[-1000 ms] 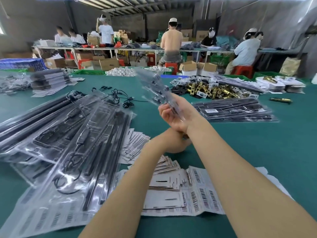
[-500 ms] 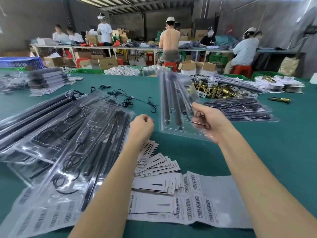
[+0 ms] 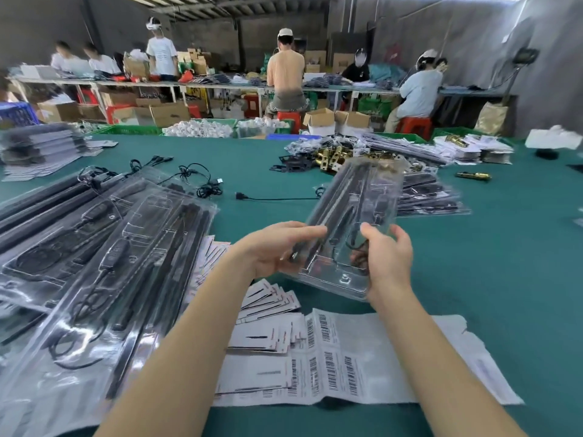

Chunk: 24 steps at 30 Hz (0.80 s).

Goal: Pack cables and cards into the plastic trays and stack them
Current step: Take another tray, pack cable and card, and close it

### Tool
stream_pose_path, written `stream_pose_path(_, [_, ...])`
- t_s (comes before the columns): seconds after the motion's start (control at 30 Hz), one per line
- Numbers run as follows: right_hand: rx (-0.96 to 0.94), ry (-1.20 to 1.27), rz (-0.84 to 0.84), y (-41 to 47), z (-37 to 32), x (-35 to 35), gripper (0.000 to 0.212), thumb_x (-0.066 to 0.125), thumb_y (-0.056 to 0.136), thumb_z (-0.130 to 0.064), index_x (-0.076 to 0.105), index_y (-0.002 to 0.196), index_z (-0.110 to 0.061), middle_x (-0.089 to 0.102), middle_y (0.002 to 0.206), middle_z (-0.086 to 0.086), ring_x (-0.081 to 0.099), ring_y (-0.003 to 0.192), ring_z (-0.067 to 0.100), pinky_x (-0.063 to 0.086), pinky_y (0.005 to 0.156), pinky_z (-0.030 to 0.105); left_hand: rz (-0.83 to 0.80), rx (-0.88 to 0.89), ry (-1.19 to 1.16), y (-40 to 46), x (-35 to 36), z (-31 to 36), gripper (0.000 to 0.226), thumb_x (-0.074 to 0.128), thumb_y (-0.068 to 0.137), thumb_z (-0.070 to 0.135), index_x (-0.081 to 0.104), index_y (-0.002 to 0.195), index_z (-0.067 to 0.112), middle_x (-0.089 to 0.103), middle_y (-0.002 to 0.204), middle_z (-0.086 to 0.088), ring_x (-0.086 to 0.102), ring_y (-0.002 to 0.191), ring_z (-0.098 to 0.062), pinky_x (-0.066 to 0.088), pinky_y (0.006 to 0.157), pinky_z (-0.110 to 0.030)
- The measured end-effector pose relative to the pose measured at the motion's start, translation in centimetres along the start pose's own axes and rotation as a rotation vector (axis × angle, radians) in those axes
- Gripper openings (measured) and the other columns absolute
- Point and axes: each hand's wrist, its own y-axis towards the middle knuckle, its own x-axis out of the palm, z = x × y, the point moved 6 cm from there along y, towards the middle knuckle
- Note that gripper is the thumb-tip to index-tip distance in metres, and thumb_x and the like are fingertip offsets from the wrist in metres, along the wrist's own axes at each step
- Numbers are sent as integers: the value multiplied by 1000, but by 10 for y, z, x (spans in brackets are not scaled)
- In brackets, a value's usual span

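- The clear plastic tray [image 3: 353, 222] is being held above the green bench [image 3: 504, 263], its long axis running away from the hands and leaning slightly right, black cables inside.
- The left hand [image 3: 277, 247] is gripping its near left edge; the right hand [image 3: 389, 257] is clasping its near right corner.
- Barcode cards [image 3: 315, 357] are lying beneath the wrists; filled trays [image 3: 104, 263] are overlapping left of the left hand.

We are seeing the clear plastic tray [image 3: 356, 216] blurring at its far end, its near corners hiding behind our hands; the stacked clear trays of black cables [image 3: 94, 263] are running off the left edge.
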Motion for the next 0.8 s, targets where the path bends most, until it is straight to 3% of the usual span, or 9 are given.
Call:
stream_pose_path(0.07, [80, 90, -50, -2, 3, 7, 43, 68, 87, -23, 57, 127, -7, 71, 83, 9, 66, 59, 22, 59, 67, 40, 70, 17, -51, 5, -1, -3, 48, 75, 87, 25, 56, 129, 14, 74, 104, -9, 73, 75, -21, 58, 54, -29])
stream_pose_path(0.13, [181, 144, -203, -1, 0, 10, 36, 66, 88, -25, 65, 118, -4, 72, 94, 13, 69, 77, 28, 59, 85, 47, 36, -8, -117, 2, -7, -6, 48, 75, 84, 17, 55, 128, 14, 75, 98, -11, 73, 71, -21, 58, 52, -28])
stream_pose_path(0.23, [274, 396, -300, 11, -3, -2, 39, 65, 90, -30, 63, 122, -8, 70, 108, 15, 69, 100, 32, 54, 98, 48, -75, -40, -17, -12, -25, -6, 57, 78, 78, 19, 56, 131, 21, 75, 102, -11, 71, 73, -21, 61, 65, -32])
stream_pose_path(0.33, [348, 571, -226, 25, -1, -22, 52, 68, 89, -35, 59, 130, -5, 66, 127, 14, 65, 117, 34, 44, 109, 42, -115, -39, 92, -24, -39, -3, 59, 79, 78, 17, 55, 131, 29, 75, 113, -10, 73, 84, -18, 62, 80, -32])
stream_pose_path(0.47, [350, 585, -214, 31, -3, -34, 55, 68, 89, -44, 55, 130, -9, 69, 126, 11, 71, 102, 27, 53, 84, 31, -93, -60, 174, -29, -49, -1, 62, 81, 74, 19, 55, 128, 36, 75, 113, -6, 73, 92, -18, 59, 80, -31])
stream_pose_path(0.53, [319, 546, -206, 34, -5, -40, 55, 69, 88, -46, 54, 133, -16, 70, 125, 10, 70, 108, 29, 54, 90, 40, -68, -64, 222, -31, -54, 2, 64, 84, 71, 23, 57, 128, 37, 75, 113, -3, 74, 94, -21, 59, 78, -31])
stream_pose_path(0.6, [296, 613, -183, 38, -8, -48, 53, 72, 87, -43, 55, 130, -17, 70, 124, 9, 69, 110, 32, 51, 99, 47, -37, -66, 308, -34, -58, 5, 64, 88, 65, 31, 62, 124, 35, 76, 103, -2, 72, 76, -16, 57, 64, -25])
stream_pose_path(0.7, [275, 621, -129, 42, -12, -63, 48, 72, 87, -39, 57, 125, -13, 65, 128, 9, 66, 112, 29, 53, 91, 42, 171, -23, 447, -34, -74, 12, 65, 91, 52, 48, 68, 111, 36, 70, 75, 0, 57, 54, -9, 47, 50, -20])
stream_pose_path(0.8, [278, 512, -91, 44, -12, -72, 46, 75, 85, -42, 60, 116, -12, 68, 112, 6, 70, 98, 23, 56, 79, 36, 348, 56, 491, -32, -84, 19, 57, 91, 54, 51, 68, 105, 37, 74, 96, -3, 68, 81, -18, 54, 71, -31])
